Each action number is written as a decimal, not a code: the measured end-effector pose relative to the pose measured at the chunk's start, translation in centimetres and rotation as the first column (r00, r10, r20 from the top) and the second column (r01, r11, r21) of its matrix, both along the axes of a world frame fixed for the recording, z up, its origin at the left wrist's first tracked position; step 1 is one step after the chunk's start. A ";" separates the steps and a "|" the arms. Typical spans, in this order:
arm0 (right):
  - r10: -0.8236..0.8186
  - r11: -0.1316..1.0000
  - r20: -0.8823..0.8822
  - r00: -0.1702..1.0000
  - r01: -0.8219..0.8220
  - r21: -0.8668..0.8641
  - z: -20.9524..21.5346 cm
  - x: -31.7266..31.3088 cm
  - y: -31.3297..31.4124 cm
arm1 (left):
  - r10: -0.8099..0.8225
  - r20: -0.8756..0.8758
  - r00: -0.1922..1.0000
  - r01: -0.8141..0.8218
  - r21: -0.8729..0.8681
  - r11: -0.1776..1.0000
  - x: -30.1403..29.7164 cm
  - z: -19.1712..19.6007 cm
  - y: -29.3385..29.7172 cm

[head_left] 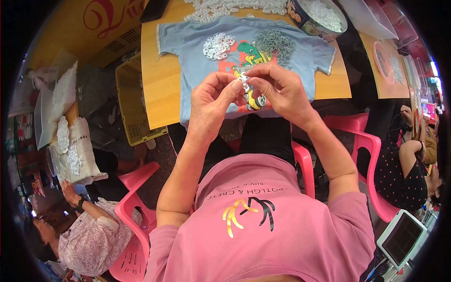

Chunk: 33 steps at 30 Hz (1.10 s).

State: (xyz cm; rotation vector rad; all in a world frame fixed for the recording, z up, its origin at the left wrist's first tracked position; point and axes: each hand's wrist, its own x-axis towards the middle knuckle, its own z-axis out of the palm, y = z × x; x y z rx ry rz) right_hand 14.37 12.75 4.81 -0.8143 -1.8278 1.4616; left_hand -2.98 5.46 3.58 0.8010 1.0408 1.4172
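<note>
A light blue T-shirt (197, 35) with a dinosaur print lies spread over the wooden table. Above its front part my two hands meet, thumbs and fingertips pinched. In my left hand (211, 96) is a small white plastic piece (244, 81). My right hand (283, 91) pinches right beside that piece; whatever lies between its fingertips is too small to make out. Beyond my hands, a pile of white oval plastic pieces with holes (219, 46) sits on the shirt at left. To its right is a heap of small grey metal parts (277, 43).
More white pieces (235, 5) cover the table's far edge, beside a round tin (305, 21) full of them. A dark flat object (154, 9) lies far left. Below it stands a yellow crate (134, 103). Pink chairs (371, 141) and seated people (96, 235) flank me.
</note>
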 end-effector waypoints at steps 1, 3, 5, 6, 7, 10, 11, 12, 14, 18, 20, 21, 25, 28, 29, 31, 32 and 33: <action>0.017 0.967 0.079 0.997 -0.037 0.252 0.2 0.2 0.4 | 0.001 0.000 1.000 -0.001 0.000 1.000 0.0 0.0 -0.1; 0.015 0.871 0.158 0.987 -0.091 0.484 0.6 0.3 1.1 | -0.009 -0.011 1.000 0.009 0.002 1.000 -0.1 0.0 -0.2; 0.017 0.726 0.177 0.984 -0.134 0.674 1.0 0.2 1.5 | -0.024 -0.009 1.000 0.024 0.005 1.000 -0.2 0.3 -0.3; 0.018 0.727 0.177 0.984 -0.134 0.673 1.0 0.3 1.6 | -0.040 -0.007 0.999 0.040 0.007 0.999 -0.2 0.5 -0.4; 0.043 0.702 0.220 0.975 -0.186 0.687 1.1 0.4 1.8 | -0.040 -0.007 0.999 0.040 0.006 0.999 -0.2 0.7 -0.4; 0.091 0.664 0.246 0.965 -0.243 0.708 1.4 0.3 1.9 | -0.087 0.004 0.996 0.087 -0.011 0.996 -0.1 1.1 -0.7; 0.113 0.651 0.230 0.967 -0.247 0.717 1.4 0.3 1.9 | -0.077 0.004 0.997 0.077 -0.007 0.997 0.0 1.1 -0.8; 0.113 0.652 0.229 0.967 -0.246 0.717 1.4 0.2 1.8 | -0.068 0.004 0.998 0.068 -0.003 0.998 0.1 1.2 -0.9; 0.164 0.673 0.194 0.967 -0.253 0.695 1.2 0.2 1.6 | -0.054 -0.025 0.998 0.055 0.009 0.998 0.3 1.2 -1.1; 0.189 0.720 0.161 0.969 -0.249 0.648 0.8 0.3 1.1 | 0.024 -0.086 0.996 -0.020 0.041 0.999 1.1 1.2 -1.6; 0.179 0.750 0.185 0.966 -0.256 0.610 0.5 0.3 0.9 | 0.039 -0.131 0.991 -0.033 0.047 0.998 1.4 0.7 -1.8; 0.180 0.751 0.184 0.966 -0.256 0.609 0.3 0.3 0.8 | 0.057 -0.175 0.983 -0.048 0.054 0.997 1.4 0.4 -1.9; 0.199 0.816 0.228 0.953 -0.290 0.501 -1.4 0.5 0.9 | 0.004 -0.269 0.963 -0.004 0.000 1.000 0.6 -1.4 -1.1; 0.178 0.839 0.235 0.956 -0.272 0.472 -1.9 0.6 1.1 | -0.115 -0.044 0.992 0.109 -0.125 0.986 0.1 -1.8 -0.3; 0.156 0.836 0.234 0.960 -0.255 0.486 -2.0 0.6 1.2 | -0.127 -0.007 0.992 0.125 -0.124 0.984 0.0 -2.0 -0.2; 0.142 0.808 0.246 0.959 -0.256 0.531 -1.4 0.7 1.5 | -0.143 0.034 0.989 0.146 -0.122 0.982 0.0 -2.0 0.0; 0.129 0.775 0.255 0.958 -0.258 0.577 -1.0 0.7 1.6 | -0.131 0.042 0.991 0.135 -0.110 0.985 -0.1 -1.8 0.0; 0.129 0.776 0.256 0.958 -0.258 0.576 -0.6 0.8 1.7 | -0.118 0.049 0.992 0.122 -0.098 0.988 -0.1 -1.6 0.0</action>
